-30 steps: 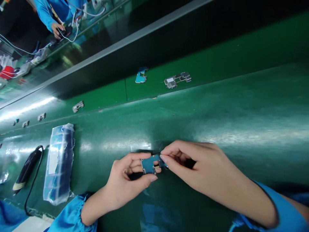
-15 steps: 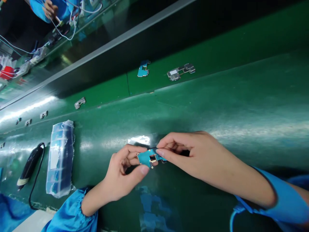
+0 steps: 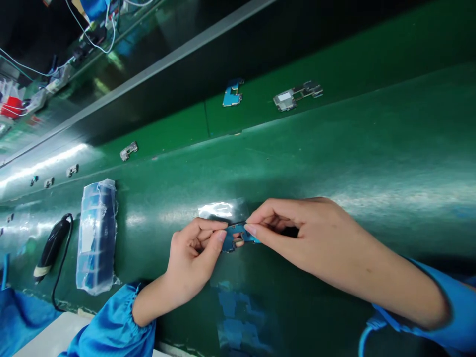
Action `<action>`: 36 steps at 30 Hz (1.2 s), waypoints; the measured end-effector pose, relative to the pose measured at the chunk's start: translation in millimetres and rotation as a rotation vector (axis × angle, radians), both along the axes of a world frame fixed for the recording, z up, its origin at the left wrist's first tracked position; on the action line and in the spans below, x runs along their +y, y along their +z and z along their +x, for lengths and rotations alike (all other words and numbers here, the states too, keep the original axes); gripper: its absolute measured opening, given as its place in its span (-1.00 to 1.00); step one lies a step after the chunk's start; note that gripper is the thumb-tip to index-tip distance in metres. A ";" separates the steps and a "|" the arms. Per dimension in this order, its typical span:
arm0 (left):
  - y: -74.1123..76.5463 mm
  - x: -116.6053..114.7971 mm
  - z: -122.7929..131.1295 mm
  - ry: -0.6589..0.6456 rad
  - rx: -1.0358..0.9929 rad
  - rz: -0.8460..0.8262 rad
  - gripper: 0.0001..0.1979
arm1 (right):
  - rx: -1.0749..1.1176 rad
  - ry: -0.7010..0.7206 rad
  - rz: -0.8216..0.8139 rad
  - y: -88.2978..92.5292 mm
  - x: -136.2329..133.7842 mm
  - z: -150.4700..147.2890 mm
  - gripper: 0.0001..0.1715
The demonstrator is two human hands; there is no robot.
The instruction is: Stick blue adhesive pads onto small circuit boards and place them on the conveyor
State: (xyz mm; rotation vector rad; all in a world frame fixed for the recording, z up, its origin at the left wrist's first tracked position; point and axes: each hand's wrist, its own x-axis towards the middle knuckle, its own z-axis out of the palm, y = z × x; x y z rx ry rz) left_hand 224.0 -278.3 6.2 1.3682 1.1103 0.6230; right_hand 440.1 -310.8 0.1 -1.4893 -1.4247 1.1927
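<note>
Between my two hands is a small blue circuit board (image 3: 234, 232) with a rectangular cutout, held just above the green bench. My left hand (image 3: 195, 258) pinches its left end between thumb and fingers. At the board's right end, the thumb and forefinger of my right hand (image 3: 290, 223) are closed on it. A clear film (image 3: 219, 209) lies just behind the board. Nearer to me, a transparent sheet with blue board-shaped pieces (image 3: 238, 317) rests on the bench. Parts of the board are hidden by my fingers.
On the left lie a clear-wrapped blue pack (image 3: 96, 235) and a black corded tool (image 3: 52, 248). Along the green strip at the back sit a blue board (image 3: 233, 94), a grey board (image 3: 297, 95) and several smaller ones. Cables (image 3: 96, 44) hang at the upper left.
The board has tilted, and its blue face shows darker. My left thumb has moved up onto its left end. The view has shifted slightly, and the co-worker's hand at upper left has left the picture.
</note>
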 end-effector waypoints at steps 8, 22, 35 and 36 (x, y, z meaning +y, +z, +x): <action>0.1 -2.9 1.5 0.008 -0.106 -0.077 -0.74 | -0.108 -0.011 0.112 -4.3 0.6 -1.4 -0.78; -0.6 -0.8 0.5 0.020 -0.136 -0.064 -0.85 | -0.231 0.065 0.025 -11.4 0.7 12.7 -0.93; -5.0 3.6 -4.5 0.025 -0.049 -0.135 -0.62 | 0.156 0.160 -0.263 6.9 0.4 -7.4 -0.76; -4.9 3.4 -4.0 0.038 -0.055 -0.158 -0.62 | 0.224 0.177 -0.281 6.0 0.8 -6.0 -0.74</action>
